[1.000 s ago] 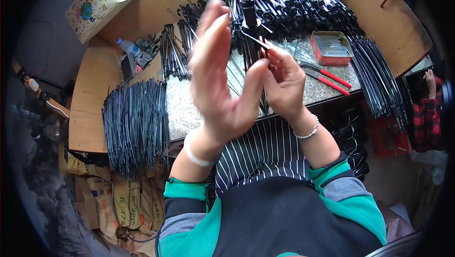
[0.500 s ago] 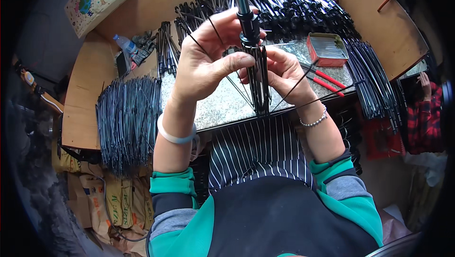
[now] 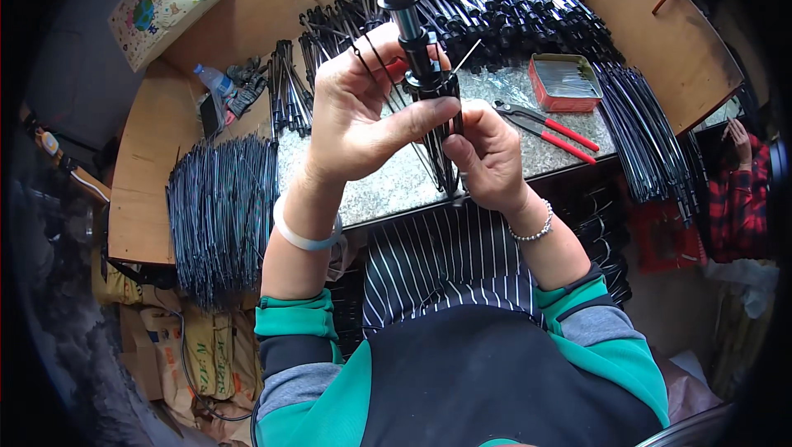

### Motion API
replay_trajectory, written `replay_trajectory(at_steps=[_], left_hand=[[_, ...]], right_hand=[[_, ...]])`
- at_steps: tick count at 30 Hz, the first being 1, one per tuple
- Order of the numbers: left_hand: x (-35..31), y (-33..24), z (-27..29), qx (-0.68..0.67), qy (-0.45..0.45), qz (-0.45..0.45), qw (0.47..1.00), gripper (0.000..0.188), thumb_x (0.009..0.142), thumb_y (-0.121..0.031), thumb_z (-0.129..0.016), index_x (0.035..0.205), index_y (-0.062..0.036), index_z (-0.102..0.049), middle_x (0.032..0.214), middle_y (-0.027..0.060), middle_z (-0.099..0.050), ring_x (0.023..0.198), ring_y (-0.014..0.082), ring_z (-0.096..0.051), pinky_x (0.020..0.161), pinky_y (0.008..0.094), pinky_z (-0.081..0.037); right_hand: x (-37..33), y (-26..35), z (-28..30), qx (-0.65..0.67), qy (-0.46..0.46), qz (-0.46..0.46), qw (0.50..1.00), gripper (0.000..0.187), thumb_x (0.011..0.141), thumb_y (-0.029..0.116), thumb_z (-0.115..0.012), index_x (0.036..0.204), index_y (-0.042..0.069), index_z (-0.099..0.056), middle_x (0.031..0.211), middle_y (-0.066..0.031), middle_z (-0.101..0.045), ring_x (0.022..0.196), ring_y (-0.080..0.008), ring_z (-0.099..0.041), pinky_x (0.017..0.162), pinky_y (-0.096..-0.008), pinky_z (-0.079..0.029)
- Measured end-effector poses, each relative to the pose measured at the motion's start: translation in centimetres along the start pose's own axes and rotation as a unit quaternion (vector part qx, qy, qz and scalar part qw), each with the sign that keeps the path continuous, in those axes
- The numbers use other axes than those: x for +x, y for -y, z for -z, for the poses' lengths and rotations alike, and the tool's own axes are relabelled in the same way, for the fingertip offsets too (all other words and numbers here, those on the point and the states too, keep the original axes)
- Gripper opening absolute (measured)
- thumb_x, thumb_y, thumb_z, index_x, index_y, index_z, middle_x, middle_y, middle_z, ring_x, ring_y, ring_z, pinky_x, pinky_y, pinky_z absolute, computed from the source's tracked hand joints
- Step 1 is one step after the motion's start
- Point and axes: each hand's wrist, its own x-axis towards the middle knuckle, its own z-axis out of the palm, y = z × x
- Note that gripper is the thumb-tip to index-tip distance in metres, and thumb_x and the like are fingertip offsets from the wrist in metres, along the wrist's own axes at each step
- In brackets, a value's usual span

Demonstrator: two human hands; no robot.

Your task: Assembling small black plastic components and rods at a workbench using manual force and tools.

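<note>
Upright in front of me is a black umbrella frame (image 3: 419, 59), with a ridged cap on its shaft and thin ribs bunched below. My left hand (image 3: 363, 113) is closed around it, the thumb lying across the hub where the ribs gather. A couple of loose ribs stick up beside the left fingers. My right hand (image 3: 492, 154) is closed at the right side of the ribs, thumb and fingers near them; its exact hold is partly hidden. From the hub a short thin wire (image 3: 469, 56) points up to the right.
Red-handled pliers (image 3: 551, 129) lie on the speckled worktop (image 3: 363, 195), near a red tin (image 3: 569, 103) of thin wires. Bundles of black ribs (image 3: 223, 216) hang at left and right (image 3: 639, 134). Umbrella shafts (image 3: 511, 14) are heaped behind. A co-worker's hand (image 3: 738, 143) shows far right.
The frame has tilted and shifted left, its ribs drawn closer together. Ribs that spread to the right no longer show there. My right hand has moved slightly left and down.
</note>
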Motion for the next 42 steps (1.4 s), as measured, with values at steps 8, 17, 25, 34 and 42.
replay_trajectory(at_steps=[8,17,25,34,42], left_hand=[[-0.6,-0.5,-1.7,0.113,-0.064,-0.021,0.991,0.029,0.081,0.001,-0.060,0.110,0.0065,-0.056,0.107,0.0134,-0.057,0.098,0.0169,-0.058,0.083,0.0260,-0.048],[-1.2,-0.1,-2.9,0.045,-0.090,-0.018,0.995,0.038,0.090,-0.006,-0.049,0.126,0.0062,-0.041,0.109,0.0143,-0.058,0.098,0.0182,-0.058,0.089,0.0304,-0.045],[-1.5,0.2,-3.4,0.003,-0.100,-0.025,0.995,0.039,0.091,-0.008,-0.048,0.127,0.0060,-0.040,0.109,0.0146,-0.057,0.099,0.0189,-0.058,0.089,0.0308,-0.046],[-1.6,0.2,-3.2,0.028,-0.074,-0.019,0.997,0.039,0.092,-0.004,-0.043,0.130,0.0065,-0.036,0.109,0.0123,-0.055,0.100,0.0153,-0.055,0.090,0.0282,-0.043],[-1.6,0.2,-3.5,-0.014,-0.097,-0.013,0.995,0.036,0.094,-0.007,-0.040,0.128,0.0048,-0.037,0.105,0.0104,-0.054,0.097,0.0135,-0.054,0.087,0.0257,-0.044]], right_hand=[[-0.1,0.6,-0.9,-0.055,-0.099,0.031,0.993,0.017,0.087,-0.001,-0.055,0.103,-0.001,-0.049,0.095,-0.0039,-0.056,0.084,-0.0047,-0.054,0.071,-0.0170,-0.045],[0.0,0.0,-1.1,-0.038,-0.124,0.008,0.992,0.018,0.086,-0.001,-0.056,0.103,-0.003,-0.053,0.097,-0.0060,-0.058,0.089,-0.0080,-0.056,0.075,-0.0199,-0.047],[-0.2,0.1,-0.8,-0.029,-0.114,-0.031,0.993,0.020,0.080,0.001,-0.065,0.098,0.000,-0.058,0.103,-0.0109,-0.061,0.095,-0.0153,-0.059,0.084,-0.0286,-0.049],[-0.1,0.2,-0.8,0.012,-0.113,-0.028,0.993,0.019,0.082,0.000,-0.063,0.100,-0.002,-0.057,0.104,-0.0107,-0.060,0.092,-0.0135,-0.058,0.082,-0.0268,-0.048],[-0.2,0.1,-0.8,-0.003,-0.101,-0.023,0.995,0.019,0.084,-0.001,-0.060,0.102,-0.004,-0.056,0.104,-0.0096,-0.059,0.087,-0.0101,-0.056,0.075,-0.0222,-0.047]])
